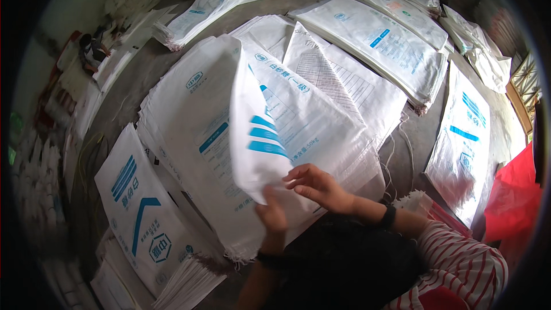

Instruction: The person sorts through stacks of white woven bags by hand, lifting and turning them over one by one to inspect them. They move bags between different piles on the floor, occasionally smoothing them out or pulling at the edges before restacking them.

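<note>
The left hand (273, 216) rises from the lower edge with a dark band at its wrist, fingers pinched shut on the lower corner of a white woven plastic sack with blue stripes (252, 132). That sack is lifted and folded back on itself, so that its inner face and three blue bars show, curling up over the pile it belongs to. The right hand (314, 185) comes in from the right, a dark watch (389, 216) on its wrist and a red and white striped sleeve (459, 261) behind it. Its fingers are loosely spread and slightly curled, the tips just beside the raised edge of the sack; whether they actually grip it cannot be told.

Beneath both hands lies the stack of white printed sacks (310, 115), flat on the grey concrete floor (146, 69), with blue printing on the top sheet. To the left of it sits another pile of white sacks with a blue hexagon mark (143, 212), its frayed edges fanned out near the bottom. Further out, to the upper right, a long pile of sacks with blue labels (376, 40) runs diagonally, and another sack with blue bars (465, 143) lies on the right. A bright red plastic sheet (516, 195) is bunched at the right edge.
</note>
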`<state>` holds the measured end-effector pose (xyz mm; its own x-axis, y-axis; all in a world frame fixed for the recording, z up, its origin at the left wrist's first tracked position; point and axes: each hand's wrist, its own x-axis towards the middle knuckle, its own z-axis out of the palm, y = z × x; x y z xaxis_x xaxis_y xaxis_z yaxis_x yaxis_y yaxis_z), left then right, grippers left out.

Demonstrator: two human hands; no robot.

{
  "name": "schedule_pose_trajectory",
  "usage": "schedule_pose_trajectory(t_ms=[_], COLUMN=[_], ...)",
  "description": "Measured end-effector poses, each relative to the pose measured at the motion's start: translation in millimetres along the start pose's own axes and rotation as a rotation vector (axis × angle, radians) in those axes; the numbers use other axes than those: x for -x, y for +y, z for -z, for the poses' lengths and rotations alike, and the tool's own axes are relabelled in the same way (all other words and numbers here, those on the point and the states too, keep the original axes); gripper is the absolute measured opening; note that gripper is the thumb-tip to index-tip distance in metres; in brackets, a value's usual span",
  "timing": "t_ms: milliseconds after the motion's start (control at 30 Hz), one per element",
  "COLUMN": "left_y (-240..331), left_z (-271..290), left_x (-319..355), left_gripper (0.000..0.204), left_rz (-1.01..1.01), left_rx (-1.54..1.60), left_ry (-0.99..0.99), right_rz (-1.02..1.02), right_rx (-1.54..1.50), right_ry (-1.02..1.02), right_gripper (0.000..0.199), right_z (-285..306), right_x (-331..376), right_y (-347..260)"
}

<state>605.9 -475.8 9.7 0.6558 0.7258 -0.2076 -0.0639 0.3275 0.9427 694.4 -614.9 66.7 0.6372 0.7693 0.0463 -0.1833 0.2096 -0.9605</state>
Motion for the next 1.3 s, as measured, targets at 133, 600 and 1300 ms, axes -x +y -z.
schedule_pose_trajectory(t_ms=[133, 600, 1300], left_y=[122, 228, 58], left_z=[41, 411, 571], left_x=[-26, 74, 158], left_gripper=[0.048, 0.061, 0.055], left_rz=[-0.136, -0.477, 0.061], left_rx=[0.266, -0.423, -0.195], left_ry=[0.122, 0.87, 1.093], right_rz=[-0.129, -0.232, -0.261], right_rx=[-0.044, 0.568, 0.62], right_ry=[0.167, 0.771, 1.37], right_gripper=[0.026, 0.035, 0.075], right_z=[25, 108, 213], right_x=[5, 17, 50], right_y=[11, 83, 95])
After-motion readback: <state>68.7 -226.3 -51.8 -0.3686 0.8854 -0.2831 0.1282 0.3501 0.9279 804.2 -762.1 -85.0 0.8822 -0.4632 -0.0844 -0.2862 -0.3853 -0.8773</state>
